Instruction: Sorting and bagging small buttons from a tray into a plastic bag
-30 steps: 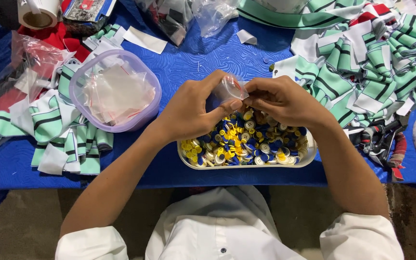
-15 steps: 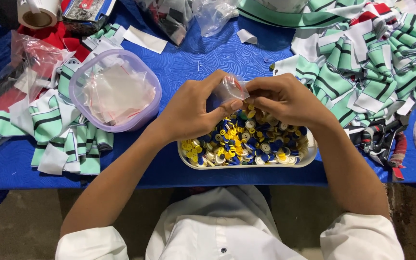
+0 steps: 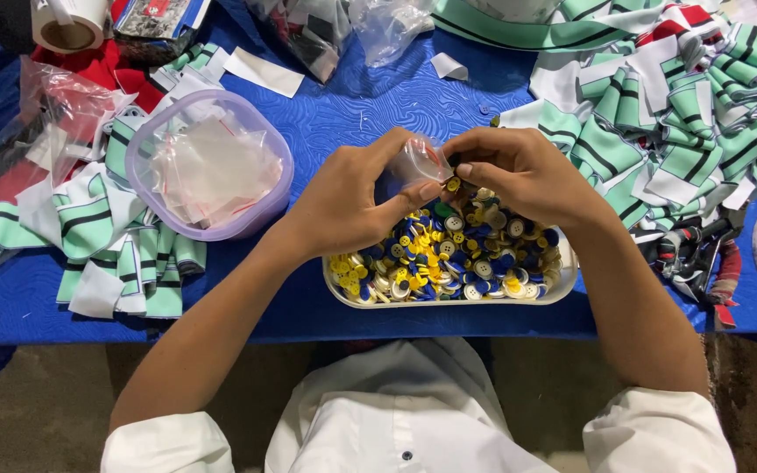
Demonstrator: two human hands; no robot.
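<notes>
Both hands meet above the button tray (image 3: 562,289). Left hand (image 3: 352,206) pinches a small clear zip bag (image 3: 415,162); right hand (image 3: 519,171) holds a yellow button (image 3: 453,185) at the bag's mouth, fingers closed narrow. Purple bowl (image 3: 260,140) of empty bags at 9 o'clock, striped fabric pieces (image 3: 685,131) at 2 o'clock.

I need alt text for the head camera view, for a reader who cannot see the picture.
Seen from above, a person's left hand holds a small clear plastic bag while the right hand pinches a yellow button at its opening, over a tray of mixed buttons. Around them on the blue table lie green striped fabric pieces and a purple bowl of bags.
</notes>
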